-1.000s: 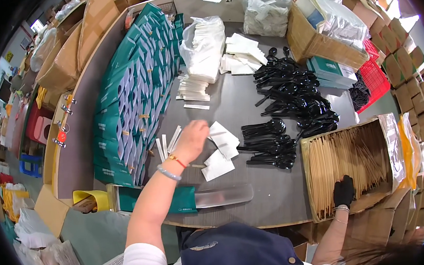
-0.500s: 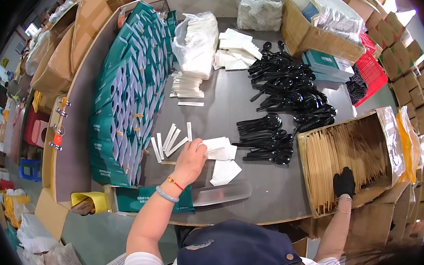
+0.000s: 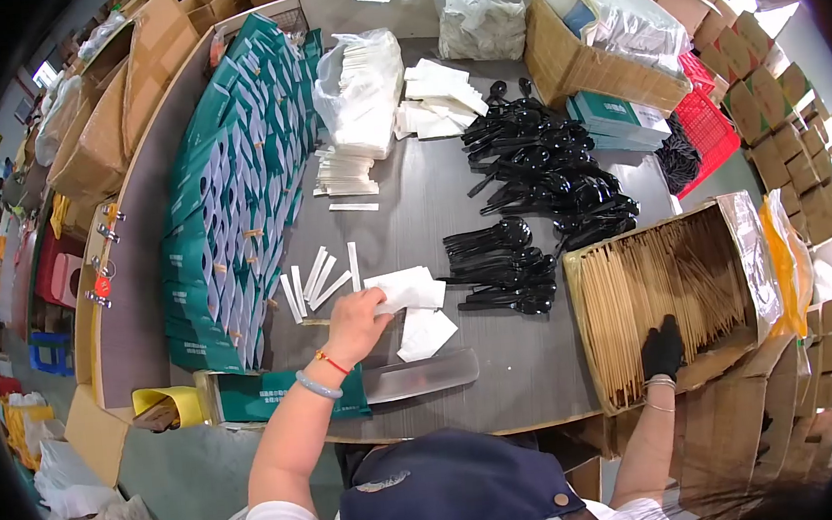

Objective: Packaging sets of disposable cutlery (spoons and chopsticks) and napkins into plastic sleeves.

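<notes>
My left hand [image 3: 357, 325], bare with a bracelet and bangle at the wrist, pinches the left edge of a folded white napkin [image 3: 407, 288] lying on the table. Another white napkin [image 3: 428, 333] lies just below it. Beside the fingers are several narrow white paper packets [image 3: 320, 275]. In a black glove, my right hand [image 3: 663, 348] rests with fingers stretched over thin wooden chopsticks [image 3: 626, 317], which fill an open cardboard box [image 3: 575, 296] at the right. Between the hands lie bundles of black plastic spoons [image 3: 500, 278].
Rows of green printed pouches [image 3: 236, 206] stand along the left wall. Behind are a bag of white packets [image 3: 363, 88], stacked napkins [image 3: 438, 100] and more black spoons [image 3: 535, 153]. A clear plastic tray [image 3: 423, 377] lies at the front edge. A red basket [image 3: 705, 139] stands beyond the right side.
My left hand has closed on the upper napkin's edge, its fingers now over it. My right hand stays over the chopsticks. The whole view has shifted slightly.
</notes>
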A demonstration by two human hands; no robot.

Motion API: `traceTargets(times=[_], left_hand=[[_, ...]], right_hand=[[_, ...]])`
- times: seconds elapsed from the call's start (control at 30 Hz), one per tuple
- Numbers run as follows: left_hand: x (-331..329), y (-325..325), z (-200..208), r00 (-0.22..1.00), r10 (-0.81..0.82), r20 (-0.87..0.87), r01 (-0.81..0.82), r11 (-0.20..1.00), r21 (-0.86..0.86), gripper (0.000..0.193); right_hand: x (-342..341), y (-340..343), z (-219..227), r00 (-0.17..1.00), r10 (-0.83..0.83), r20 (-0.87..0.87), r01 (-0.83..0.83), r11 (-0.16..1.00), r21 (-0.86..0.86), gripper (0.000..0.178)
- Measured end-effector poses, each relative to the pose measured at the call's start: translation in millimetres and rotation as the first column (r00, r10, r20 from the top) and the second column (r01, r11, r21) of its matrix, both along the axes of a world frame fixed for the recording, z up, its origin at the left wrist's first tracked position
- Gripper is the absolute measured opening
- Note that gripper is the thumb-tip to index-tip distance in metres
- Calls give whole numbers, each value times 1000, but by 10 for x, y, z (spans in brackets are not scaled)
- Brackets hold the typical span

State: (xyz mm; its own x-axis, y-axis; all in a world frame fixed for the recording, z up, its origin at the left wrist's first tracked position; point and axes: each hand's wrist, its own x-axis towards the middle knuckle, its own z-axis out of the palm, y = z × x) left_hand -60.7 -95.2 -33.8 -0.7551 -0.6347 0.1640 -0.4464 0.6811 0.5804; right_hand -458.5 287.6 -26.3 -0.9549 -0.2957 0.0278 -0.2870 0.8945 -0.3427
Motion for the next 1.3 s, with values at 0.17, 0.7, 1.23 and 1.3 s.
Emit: traceTargets(times=[0.17,0.7,1.23,1.3], left_hand=[[118,296,349,989,-97,-111,141,852,504,37],[-992,162,-156,997,24,71,-9,978,-206,12],[-1156,244,160,994,-26,111,50,973,-224,7],[-1179,223,237,994,-1,111,23,982,-190,7]], right_hand=[[34,-151,117,996,87,-11,-83,972,219,22],[136,-397,397,997,19,78,-53,883,467,24],[1828,-1400,-220,859,454,235,-109,613,-783,13],[1821,-1473,-82,781,458,424,109,569,-815,13]])
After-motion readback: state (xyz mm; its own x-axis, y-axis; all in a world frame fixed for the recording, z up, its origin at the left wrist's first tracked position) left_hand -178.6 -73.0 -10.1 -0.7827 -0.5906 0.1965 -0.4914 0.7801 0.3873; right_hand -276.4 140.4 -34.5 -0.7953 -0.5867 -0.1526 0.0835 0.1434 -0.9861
